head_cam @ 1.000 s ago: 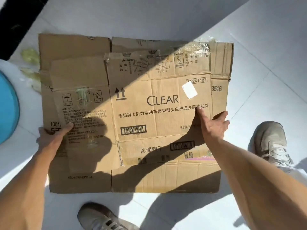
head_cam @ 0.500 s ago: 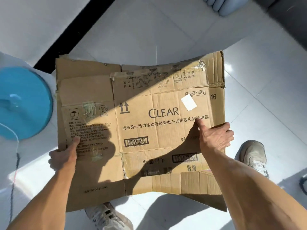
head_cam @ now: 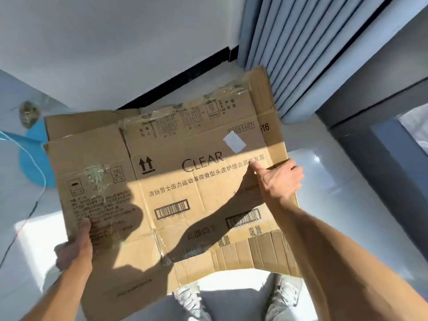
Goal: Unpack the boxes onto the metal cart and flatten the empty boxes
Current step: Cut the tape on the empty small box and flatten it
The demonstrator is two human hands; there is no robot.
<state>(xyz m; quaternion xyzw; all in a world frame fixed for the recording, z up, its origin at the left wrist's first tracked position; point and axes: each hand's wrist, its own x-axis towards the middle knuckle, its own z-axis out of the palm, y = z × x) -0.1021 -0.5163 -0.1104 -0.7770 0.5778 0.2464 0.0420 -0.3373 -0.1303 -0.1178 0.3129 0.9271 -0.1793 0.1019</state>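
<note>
Cardboard box (head_cam: 185, 186) already flattened, lifted off floor (head_cam: 324, 181). Left hand (head_cam: 74, 249) and right hand (head_cam: 280, 179) each pinch an edge, thumbs on top. Likely next: set it aside.

Sunlit pale floor (head_cam: 324, 144), blue curtain (head_cam: 301, 49)

We hold the flattened box (head_cam: 185, 193) between our left hand (head_cam: 74, 246) and right hand (head_cam: 280, 179), above our shoes (head_cam: 190, 300); the curtain (head_cam: 301, 54) hangs beyond
</note>
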